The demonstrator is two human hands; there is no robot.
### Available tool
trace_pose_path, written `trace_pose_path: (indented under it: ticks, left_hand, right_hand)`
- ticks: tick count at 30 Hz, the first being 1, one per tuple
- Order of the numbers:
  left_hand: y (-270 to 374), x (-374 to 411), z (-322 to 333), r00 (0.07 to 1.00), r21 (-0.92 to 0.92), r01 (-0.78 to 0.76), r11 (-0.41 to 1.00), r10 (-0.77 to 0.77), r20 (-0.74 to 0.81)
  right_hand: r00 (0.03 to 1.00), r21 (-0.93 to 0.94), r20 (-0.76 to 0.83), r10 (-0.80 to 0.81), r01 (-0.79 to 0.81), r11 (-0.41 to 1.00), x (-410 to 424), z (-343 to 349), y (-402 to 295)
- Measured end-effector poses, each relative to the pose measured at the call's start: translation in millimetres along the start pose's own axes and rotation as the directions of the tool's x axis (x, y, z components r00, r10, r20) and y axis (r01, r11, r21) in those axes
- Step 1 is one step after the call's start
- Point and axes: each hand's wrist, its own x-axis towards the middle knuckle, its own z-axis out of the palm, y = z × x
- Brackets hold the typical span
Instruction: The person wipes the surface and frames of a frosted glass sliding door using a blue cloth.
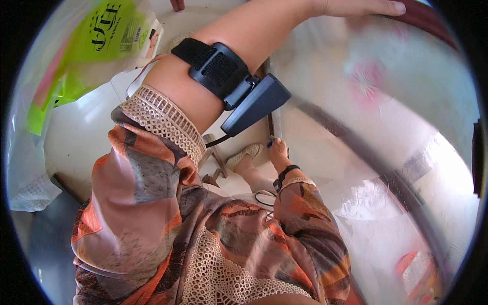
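Note:
My left arm reaches across the upper part of the view. Its hand [354,7] is cut off by the top rim, with one fingertip by a dark red edge [423,21]; whether it grips anything is hidden. A black strapped-on device [244,91] with a cable sits on that forearm. Farther down, my right hand [279,150] is curled beside the edge of a table [305,152] with a clear, shiny cover. A small dark blue thing [270,143], too small to identify, shows at its fingers. A black band [286,175] circles the right wrist.
Pink flower patterns [364,82] show on the table cover at right. A green printed plastic package [103,42] fills the upper left, near clear plastic film [34,194]. Below are a pale floor [84,129], a woven shoe [244,156] and wooden legs [217,160].

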Motion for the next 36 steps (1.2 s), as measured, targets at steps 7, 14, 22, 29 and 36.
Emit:
trace_pose_path:
  ticks: [7, 14, 22, 29, 36]
  left_hand:
    - [23.4, -13.7, 7.7, 0.999, 0.011, 0.022, 1.000, -0.022, 0.040]
    - [-6.2, 9.8, 9.3, 0.997, 0.067, 0.081, 0.994, -0.081, -0.001]
    - [38.8, -24.6, 4.0, 0.997, 0.018, 0.012, 1.000, -0.013, 0.077]
    - [-0.7, 12.5, 5.4, 0.997, 0.043, 0.074, 0.996, -0.074, -0.007]
    - [-5.0, 8.6, 6.5, 0.999, -0.004, 0.025, 1.000, -0.025, 0.030]
  right_hand:
    - [0.669, 0.161, -0.690, 0.277, -0.230, 0.960, 56.5, -213.7, 82.9]
    - [0.227, 0.190, -0.942, 0.249, -0.253, 0.949, 41.9, -352.4, 149.3]
    - [0.948, 0.030, -0.271, 0.170, -0.168, 0.985, -8.8, -99.1, 36.4]
    - [0.989, 0.093, -0.021, 0.145, -0.143, 0.985, -37.3, -17.1, 6.2]
    - [0.608, 0.133, -0.742, 0.283, -0.280, 0.951, 8.6, -281.6, 112.4]
